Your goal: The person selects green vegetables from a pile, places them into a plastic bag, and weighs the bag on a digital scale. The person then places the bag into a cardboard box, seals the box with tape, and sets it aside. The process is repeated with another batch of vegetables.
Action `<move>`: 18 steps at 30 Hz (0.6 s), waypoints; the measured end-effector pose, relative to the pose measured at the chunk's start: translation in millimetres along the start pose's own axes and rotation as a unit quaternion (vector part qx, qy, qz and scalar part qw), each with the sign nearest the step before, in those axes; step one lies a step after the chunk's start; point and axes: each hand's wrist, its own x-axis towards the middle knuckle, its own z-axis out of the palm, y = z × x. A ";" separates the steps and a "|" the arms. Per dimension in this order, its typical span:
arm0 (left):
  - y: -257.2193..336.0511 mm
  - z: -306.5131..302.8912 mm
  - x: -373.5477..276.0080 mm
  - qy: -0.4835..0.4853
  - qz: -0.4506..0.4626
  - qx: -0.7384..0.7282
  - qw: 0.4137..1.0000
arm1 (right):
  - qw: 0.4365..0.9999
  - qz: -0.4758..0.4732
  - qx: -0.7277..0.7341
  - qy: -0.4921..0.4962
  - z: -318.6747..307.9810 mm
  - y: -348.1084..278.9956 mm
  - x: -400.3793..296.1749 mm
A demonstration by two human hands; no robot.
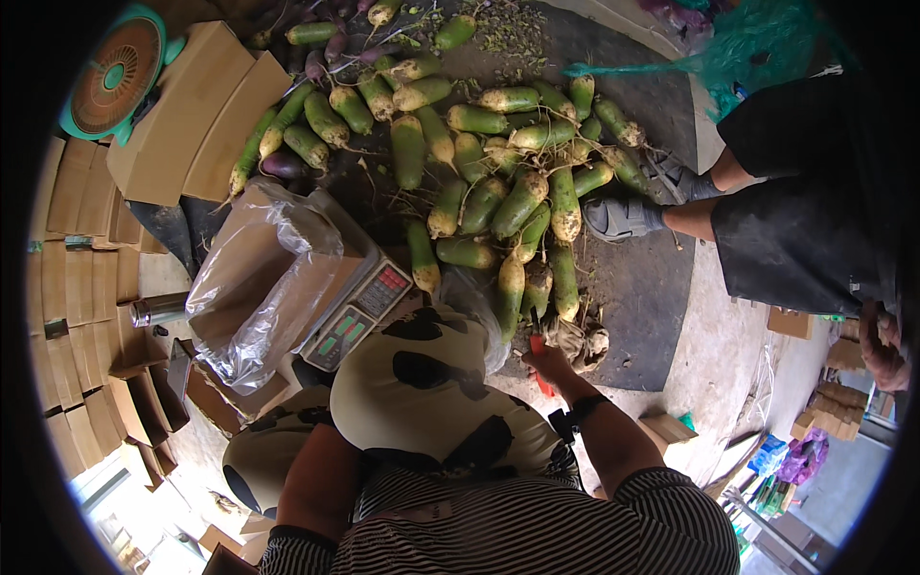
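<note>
My right hand (549,365) is closed around the red handle of a tool (540,350), whose dark tip points at the green radishes. Close by it lie a crumpled brown cloth (583,343) and a long green radish (511,287). My left forearm comes down beside my thigh, and the hand itself is hidden. Many green radishes with soil and roots, such as one (408,152) in the middle, lie heaped on a dark mat (632,309). To the left, a cardboard box lined with clear plastic (251,287) rests on a digital scale (359,309).
A person stands at the right, with a grey shoe (619,219) against the heap and a hand (882,348) low at the edge. At the upper left are a fan (113,75) and an open carton (183,115); stacked cardboard (79,280) and a metal flask (159,309) are below.
</note>
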 end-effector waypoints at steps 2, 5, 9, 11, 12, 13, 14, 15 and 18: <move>-2.3 2.3 7.0 -0.012 -0.006 0.004 1.000 | 1.000 -0.005 0.020 0.016 -3.0 -4.0 4.4; -9.2 7.8 10.5 -0.016 -0.016 0.008 1.000 | 0.998 -0.044 -0.010 0.052 -6.9 -11.9 15.2; -16.1 7.5 12.1 -0.017 -0.026 0.007 1.000 | 0.991 -0.043 0.016 0.125 -3.6 -56.7 22.4; -15.7 6.3 13.7 -0.014 -0.025 0.009 1.000 | 0.983 -0.062 0.056 0.166 -2.1 -81.0 34.0; -14.5 4.7 15.1 -0.014 -0.023 0.010 1.000 | 0.979 -0.088 0.043 0.181 -1.3 -92.2 42.9; -11.8 4.1 20.2 -0.020 -0.020 0.014 1.000 | 0.973 -0.117 0.034 0.198 -2.7 -100.1 54.9; -10.5 5.0 22.3 -0.026 -0.017 0.018 0.999 | 0.957 -0.137 -0.096 0.237 -8.3 -101.9 69.9; -10.1 3.9 23.1 -0.026 -0.016 0.021 0.999 | 0.941 -0.130 -0.177 0.258 -4.5 -118.1 78.7; -8.8 1.7 27.7 -0.034 -0.011 0.031 0.999 | 0.919 -0.123 -0.284 0.244 5.5 -158.3 92.8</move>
